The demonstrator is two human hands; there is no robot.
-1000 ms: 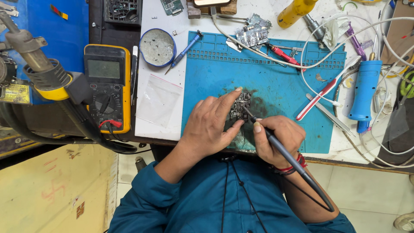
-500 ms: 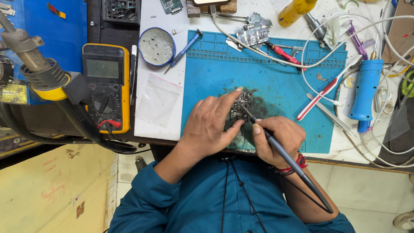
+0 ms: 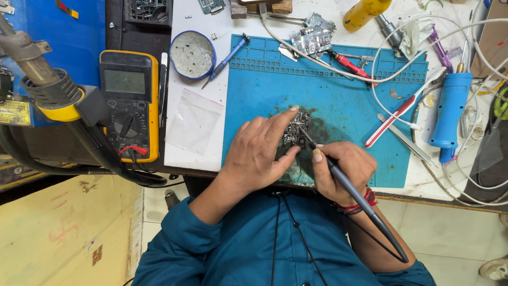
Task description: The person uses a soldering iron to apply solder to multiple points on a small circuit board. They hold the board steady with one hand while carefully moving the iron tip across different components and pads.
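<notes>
A small dark circuit board (image 3: 296,131) lies on the blue work mat (image 3: 349,100), on a scorched patch near the mat's front edge. My left hand (image 3: 259,153) presses down on the board, forefinger along its top edge and thumb at its lower side. My right hand (image 3: 344,169) grips a black soldering iron (image 3: 349,190) like a pen. Its tip touches the board's right side, and its cord trails back over my wrist.
A yellow multimeter (image 3: 128,103) and a hot-air nozzle (image 3: 42,79) stand at the left. A round tin (image 3: 193,54), a clear plastic bag (image 3: 193,119) and a blue screwdriver (image 3: 227,57) lie beside the mat. Red-handled tools (image 3: 394,119), tweezers (image 3: 406,140), a blue handheld tool (image 3: 450,108), white cables and another board (image 3: 312,38) crowd the right and back.
Both hands stay on the board; the iron's tip has barely shifted. The view has drifted slightly.
</notes>
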